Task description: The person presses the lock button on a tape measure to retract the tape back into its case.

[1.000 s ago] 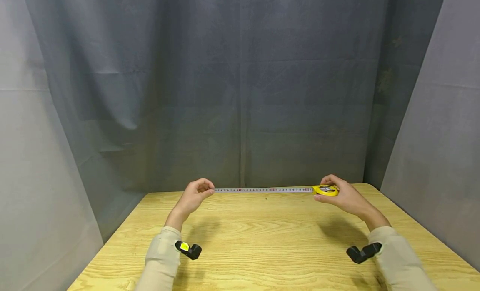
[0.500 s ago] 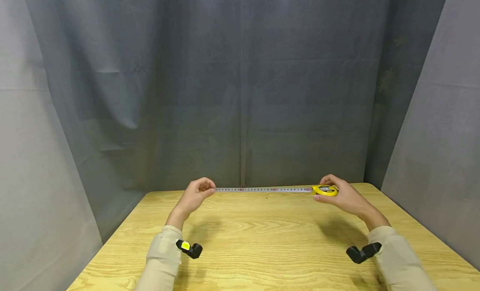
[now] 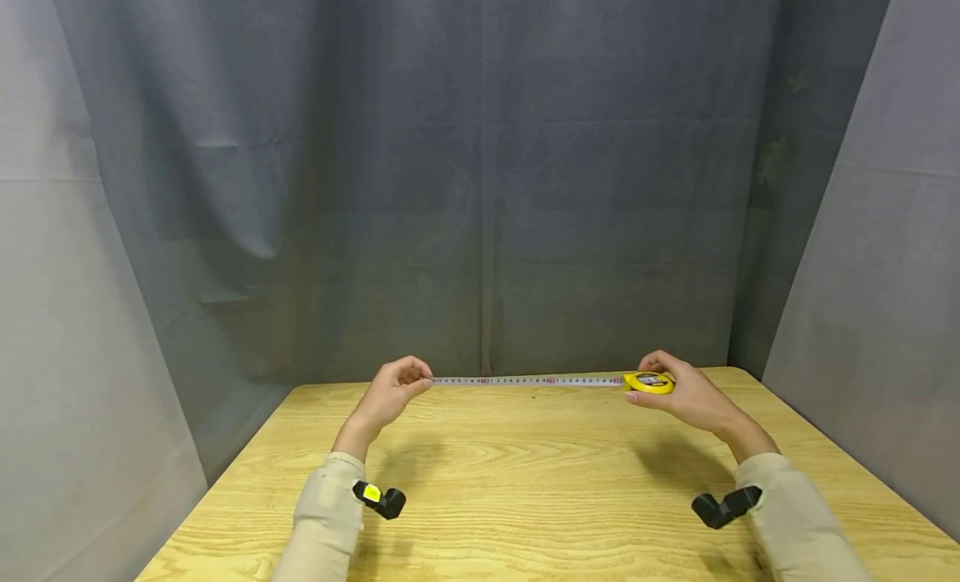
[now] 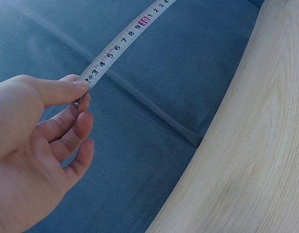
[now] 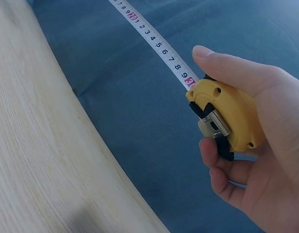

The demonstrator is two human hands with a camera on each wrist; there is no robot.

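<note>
1. While both hands are raised over the far edge of the tabletop, a tape measure is stretched level between them, its blade running left to right.
2. Left hand: thumb and forefinger pinch the free end of the blade. In the left wrist view the thumb lies on top near the first markings and the forefinger comes up from below; the other fingers are loosely curled and touch nothing.
3. Right hand: grip clamped on the yellow case. In the right wrist view the thumb lies along the top of the case, the fingers curl round it from below, and a metal clip with black trim shows on its near face.
4. Blade exits the case at about the red 30 mark; a red 20 is readable further along in the right wrist view, a red 10 in the left wrist view.
5. Position: blade is in the air, just above the far edge of the tabletop and roughly parallel to it. It does not touch the wood as far as the views show.
6. Surroundings: light wood-grain tabletop; grey-blue cloth backdrop hanging behind and to both sides. Beige sleeves cover both forearms; a small black camera sits at each wrist.
</note>
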